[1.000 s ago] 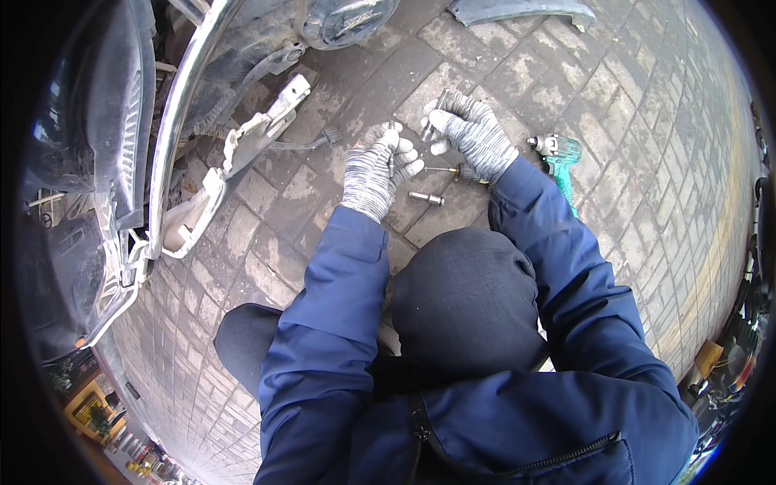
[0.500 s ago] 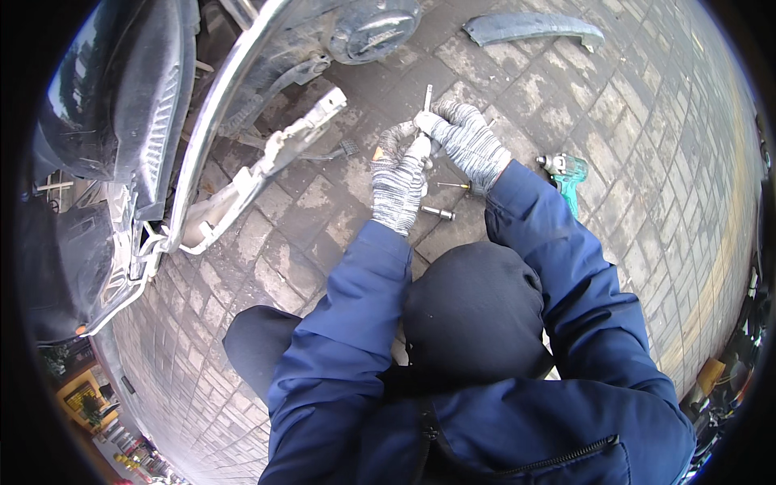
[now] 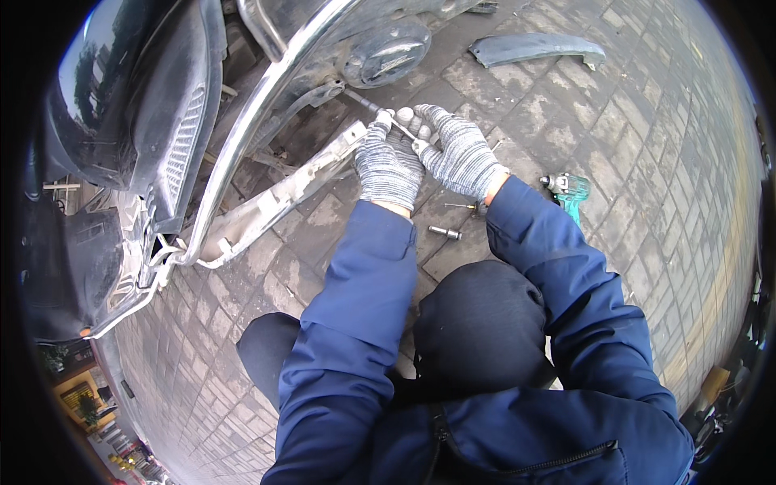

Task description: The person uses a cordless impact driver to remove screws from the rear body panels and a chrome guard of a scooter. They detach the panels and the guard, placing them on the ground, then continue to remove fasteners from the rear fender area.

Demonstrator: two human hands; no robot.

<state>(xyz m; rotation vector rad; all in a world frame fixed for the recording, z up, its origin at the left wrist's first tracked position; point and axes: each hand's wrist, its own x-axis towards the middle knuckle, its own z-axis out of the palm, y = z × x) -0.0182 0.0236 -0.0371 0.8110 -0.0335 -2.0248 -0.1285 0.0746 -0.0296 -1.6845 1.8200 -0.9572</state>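
Note:
My left hand [image 3: 390, 170] and my right hand [image 3: 459, 149], both in striped grey knit gloves, meet at the middle top, fingers closed on a slender metal rod tool [image 3: 362, 103]. Its far end reaches up-left to a metal bracket [image 3: 321, 95] low on the vehicle's dismantled front; whether it is seated there I cannot tell. Below my hands a metal socket [image 3: 444, 233] lies on the paving, and a screwdriver [image 3: 461, 205] is partly hidden beside my right wrist. A teal power drill [image 3: 571, 192] lies to the right.
The vehicle [image 3: 137, 105] fills the left side, with a chrome tube [image 3: 242, 137] and a pale jagged bar [image 3: 287, 190] jutting out. A loose grey curved panel [image 3: 529, 48] lies at the top on the brick paving [image 3: 663, 186]. My dark-clad knees are below.
The rod has swung from pointing upward to pointing up-left, and both hands have shifted with it toward the vehicle's bracket. The view has shifted slightly, bringing more of the vehicle into frame.

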